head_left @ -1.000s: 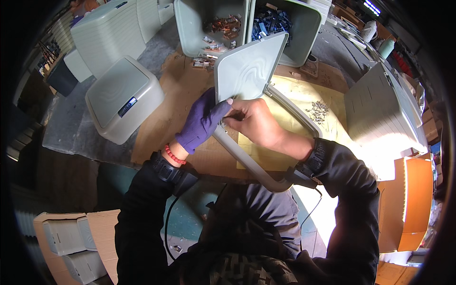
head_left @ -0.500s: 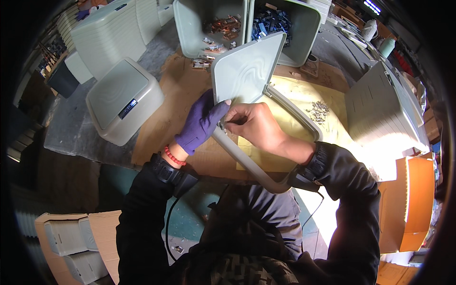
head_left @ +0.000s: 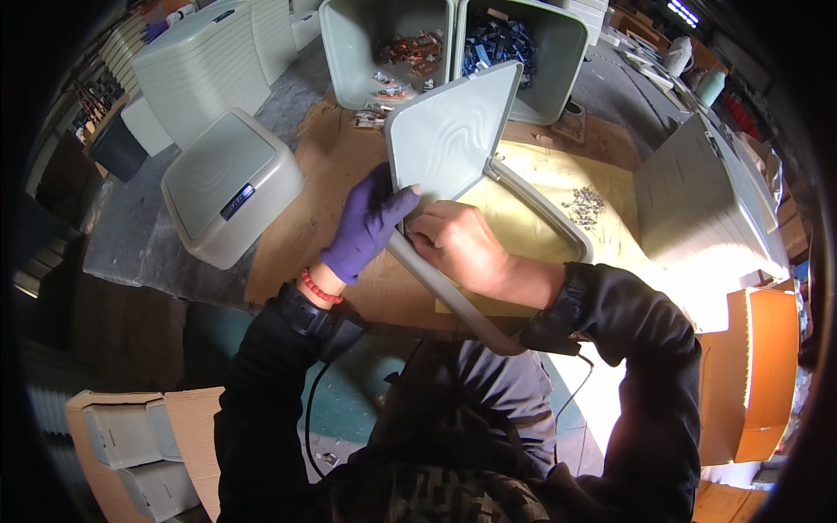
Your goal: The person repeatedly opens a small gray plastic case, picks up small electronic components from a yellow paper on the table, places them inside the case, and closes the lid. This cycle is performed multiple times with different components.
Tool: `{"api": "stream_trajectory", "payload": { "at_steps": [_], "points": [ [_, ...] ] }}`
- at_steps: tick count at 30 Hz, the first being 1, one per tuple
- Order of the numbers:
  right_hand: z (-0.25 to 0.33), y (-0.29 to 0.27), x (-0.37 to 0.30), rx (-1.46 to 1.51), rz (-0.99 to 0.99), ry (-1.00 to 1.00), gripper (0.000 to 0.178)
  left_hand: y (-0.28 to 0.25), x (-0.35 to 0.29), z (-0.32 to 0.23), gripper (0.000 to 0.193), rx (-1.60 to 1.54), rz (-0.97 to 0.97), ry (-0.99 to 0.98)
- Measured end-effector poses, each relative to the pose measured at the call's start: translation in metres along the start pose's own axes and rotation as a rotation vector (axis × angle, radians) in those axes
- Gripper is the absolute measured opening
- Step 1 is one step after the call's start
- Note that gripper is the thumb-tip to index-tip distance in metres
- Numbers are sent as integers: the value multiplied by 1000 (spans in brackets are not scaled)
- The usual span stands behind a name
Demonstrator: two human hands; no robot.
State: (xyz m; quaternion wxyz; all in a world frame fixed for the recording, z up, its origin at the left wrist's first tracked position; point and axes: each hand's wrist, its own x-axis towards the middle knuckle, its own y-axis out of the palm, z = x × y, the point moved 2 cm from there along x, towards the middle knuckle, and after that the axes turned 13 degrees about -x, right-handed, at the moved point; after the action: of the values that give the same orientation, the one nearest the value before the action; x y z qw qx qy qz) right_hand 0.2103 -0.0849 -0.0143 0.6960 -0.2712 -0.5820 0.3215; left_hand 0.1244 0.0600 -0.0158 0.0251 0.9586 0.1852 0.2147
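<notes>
A pale grey plastic lid (head_left: 449, 131) stands raised from its open rectangular frame (head_left: 540, 202), joined to it at a hinge on the far corner. My left hand (head_left: 362, 222), in a purple glove with the thumb tip bare, is closed round the near hinge corner where lid and frame meet. Against the same corner, my bare right hand (head_left: 462, 244) is curled with its fingers pinched together. Whatever lies between those fingertips is hidden by the knuckles. Small metal pieces (head_left: 586, 207) lie in a loose heap on yellow paper right of the frame.
Two grey bins (head_left: 390, 52) at the back hold copper-coloured and dark blue small parts. A lidded grey bin (head_left: 231, 187) sits at left before stacked lids (head_left: 205, 74). More grey plastic (head_left: 697, 196) stands at right, above an orange-brown carton (head_left: 758, 375). Cardboard (head_left: 275, 261) covers the worktop.
My right hand has turned and dropped slightly, its fingers now curled tighter with knuckles up at the hinge corner. The lid and frame have shifted slightly left; my left hand keeps its grip.
</notes>
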Motion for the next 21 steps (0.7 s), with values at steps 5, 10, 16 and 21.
{"api": "stream_trajectory", "payload": {
  "at_steps": [5, 10, 16, 21],
  "points": [
    [-1, 1, 2, 78, 87, 173, 14, 0, 3, -4, 32, -76, 6, -5],
    [1, 0, 6, 143, 259, 552, 38, 1, 0, -8, 34, -102, -8, -58],
    [-22, -52, 5, -151, 361, 473, 36, 6, -1, -5, 30, 310, 176, 97],
    [-133, -140, -23, -402, 334, 409, 14, -3, 2, 1, 22, 405, 58, 126]
  ]
}}
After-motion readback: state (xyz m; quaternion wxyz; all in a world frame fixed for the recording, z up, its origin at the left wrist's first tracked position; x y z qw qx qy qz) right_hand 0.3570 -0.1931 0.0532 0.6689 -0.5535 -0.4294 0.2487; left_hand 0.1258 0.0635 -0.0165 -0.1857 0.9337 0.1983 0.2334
